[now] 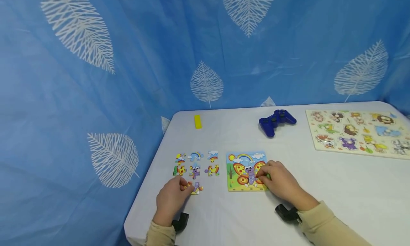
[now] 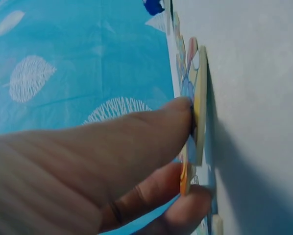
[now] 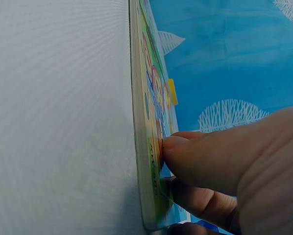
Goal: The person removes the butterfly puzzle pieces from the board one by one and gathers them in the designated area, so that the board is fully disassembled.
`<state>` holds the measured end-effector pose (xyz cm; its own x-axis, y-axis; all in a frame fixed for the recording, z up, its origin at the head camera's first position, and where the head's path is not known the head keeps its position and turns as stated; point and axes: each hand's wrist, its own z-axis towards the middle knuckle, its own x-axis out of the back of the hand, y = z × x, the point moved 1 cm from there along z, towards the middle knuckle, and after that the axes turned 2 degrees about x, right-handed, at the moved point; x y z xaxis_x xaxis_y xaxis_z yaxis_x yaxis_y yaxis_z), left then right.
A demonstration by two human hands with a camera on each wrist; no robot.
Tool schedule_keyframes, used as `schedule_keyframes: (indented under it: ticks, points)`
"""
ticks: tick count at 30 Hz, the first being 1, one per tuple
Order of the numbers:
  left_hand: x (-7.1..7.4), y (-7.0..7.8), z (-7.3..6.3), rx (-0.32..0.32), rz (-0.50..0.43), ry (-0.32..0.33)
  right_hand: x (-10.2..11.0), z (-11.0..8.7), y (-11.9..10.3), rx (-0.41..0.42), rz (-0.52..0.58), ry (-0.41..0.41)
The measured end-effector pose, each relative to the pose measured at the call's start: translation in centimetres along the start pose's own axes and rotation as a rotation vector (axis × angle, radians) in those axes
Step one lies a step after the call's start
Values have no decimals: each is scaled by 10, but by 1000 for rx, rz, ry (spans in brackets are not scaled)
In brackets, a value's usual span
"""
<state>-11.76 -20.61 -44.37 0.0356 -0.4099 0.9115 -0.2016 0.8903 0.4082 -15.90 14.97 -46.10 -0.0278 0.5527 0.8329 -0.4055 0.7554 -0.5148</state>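
My left hand (image 1: pixel 171 196) pinches a jigsaw puzzle piece (image 1: pixel 196 188) printed with a purple butterfly body, low over the table at the front of a group of loose pieces. The left wrist view shows the piece (image 2: pixel 200 107) standing edge-on by my thumb, with part of it behind the fingers. My right hand (image 1: pixel 282 182) reaches over the lower right of a square butterfly puzzle board (image 1: pixel 237 185). Thumb and fingertips pinch at the picture there, on what looks like its lower right piece, mostly hidden by the fingers. In the right wrist view the board (image 3: pixel 141 161) lies flat.
Loose pieces, such as a rainbow piece (image 1: pixel 194 156) and a wing piece (image 1: pixel 212 170), lie in rows left of the board. Farther back are a yellow block (image 1: pixel 197 121) and a blue game controller (image 1: pixel 277 121). An animal puzzle board (image 1: pixel 355 132) lies at the right.
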Motion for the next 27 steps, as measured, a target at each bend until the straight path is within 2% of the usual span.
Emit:
schedule_keyframes:
  ticks: [5,12,27]
  points:
    - [-4,3,-4,23,45,26,-1,0,1,5,-4,-2]
    - [-6,7,-7,-1,109,78,-2,-1,0,8,-5,10]
    - [-5,8,-11,-23,124,112,-2,-1,0,15,3,24]
